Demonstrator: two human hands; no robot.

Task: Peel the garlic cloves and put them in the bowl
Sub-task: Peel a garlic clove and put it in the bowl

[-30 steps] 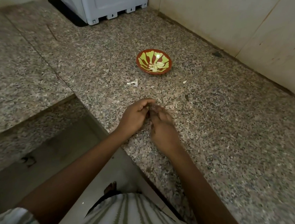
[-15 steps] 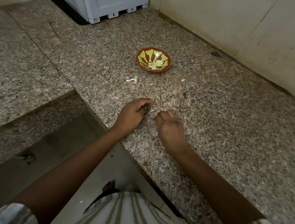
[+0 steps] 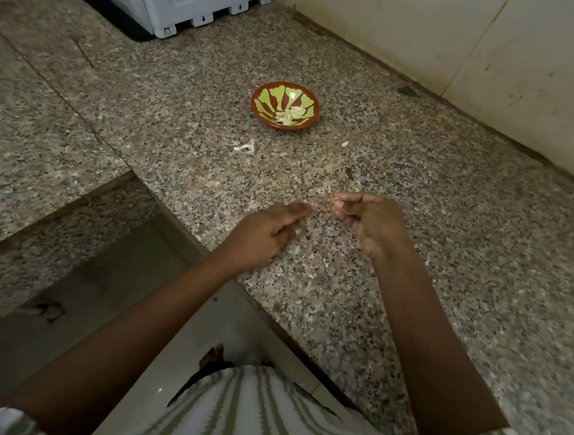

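Observation:
A red bowl (image 3: 267,94) with a green pattern stands on the granite counter (image 3: 448,247), with several peeled garlic cloves (image 3: 291,114) inside. In front of it, my right hand (image 3: 369,222) is raised with its fingers curled, and its fingertips pinch a small pale garlic clove (image 3: 333,198). My left hand (image 3: 265,231) hovers just left of it. Its fingers stretch toward the clove and are motion-blurred, and I see nothing held in them. A thin wisp of skin seems to hang between the two hands.
A scrap of white garlic skin (image 3: 246,148) and a small pale bit (image 3: 345,143) lie near the bowl. A white plastic appliance (image 3: 192,0) stands at the back, with a tiled wall (image 3: 497,62) to the right. The counter edge drops to the floor (image 3: 100,305) at my left.
My hands were pressed together a second ago, then rested apart on the counter. Now both are lifted, and the right hand has moved right and turned up with the clove.

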